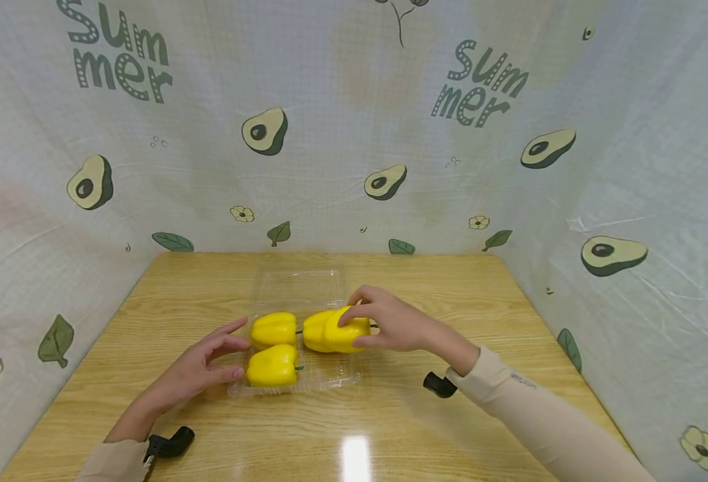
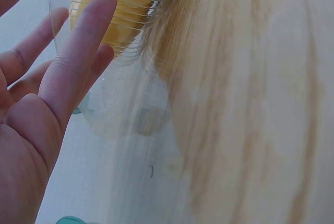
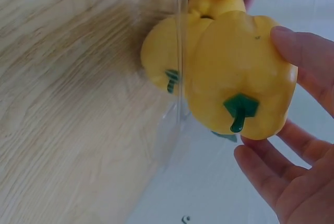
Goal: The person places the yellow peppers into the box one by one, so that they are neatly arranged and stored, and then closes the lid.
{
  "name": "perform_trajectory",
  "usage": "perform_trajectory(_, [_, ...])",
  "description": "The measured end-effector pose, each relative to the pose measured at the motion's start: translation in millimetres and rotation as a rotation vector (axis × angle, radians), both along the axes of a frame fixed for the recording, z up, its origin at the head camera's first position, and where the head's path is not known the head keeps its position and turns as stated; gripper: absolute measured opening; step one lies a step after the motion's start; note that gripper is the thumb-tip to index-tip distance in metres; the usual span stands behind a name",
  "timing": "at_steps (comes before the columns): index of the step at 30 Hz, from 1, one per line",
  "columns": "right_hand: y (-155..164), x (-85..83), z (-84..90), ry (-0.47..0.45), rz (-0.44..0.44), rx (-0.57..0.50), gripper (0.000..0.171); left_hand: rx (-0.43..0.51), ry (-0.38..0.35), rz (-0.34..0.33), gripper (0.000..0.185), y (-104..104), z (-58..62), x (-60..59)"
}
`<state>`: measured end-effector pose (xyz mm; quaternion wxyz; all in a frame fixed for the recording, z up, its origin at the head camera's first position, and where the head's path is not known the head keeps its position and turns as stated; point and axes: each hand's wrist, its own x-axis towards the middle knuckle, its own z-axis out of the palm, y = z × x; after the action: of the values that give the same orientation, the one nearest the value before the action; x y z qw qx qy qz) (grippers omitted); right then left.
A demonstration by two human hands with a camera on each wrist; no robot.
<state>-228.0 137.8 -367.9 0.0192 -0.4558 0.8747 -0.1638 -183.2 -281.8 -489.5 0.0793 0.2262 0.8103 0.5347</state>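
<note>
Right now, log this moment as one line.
right grip: holds yellow pepper | left grip: near left side of clear container, contact unclear | inside container: three other yellow peppers | lid: open

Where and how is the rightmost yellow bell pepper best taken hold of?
Grip the rightmost yellow bell pepper across its broad, rounded body, probably from the right, where the right hand holds it: a second yellow bell pepper crowds its left, and its stem is thin.
</note>
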Motion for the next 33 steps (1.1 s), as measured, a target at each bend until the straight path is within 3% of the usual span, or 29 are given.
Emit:
perform_trajectory(17, [-24.2,11.6,-2.9,0.007,0.092,0.069,0.032,0.03,-0.034,-0.007,0.037,-1.2,-0.3,-0.2])
perform_trajectory(33, [-39.4,14.8,-14.7,0.001,0.095,0.127,0.032,0.033,-0.039,-0.009,0.037,-2.8,-2.3,-1.0])
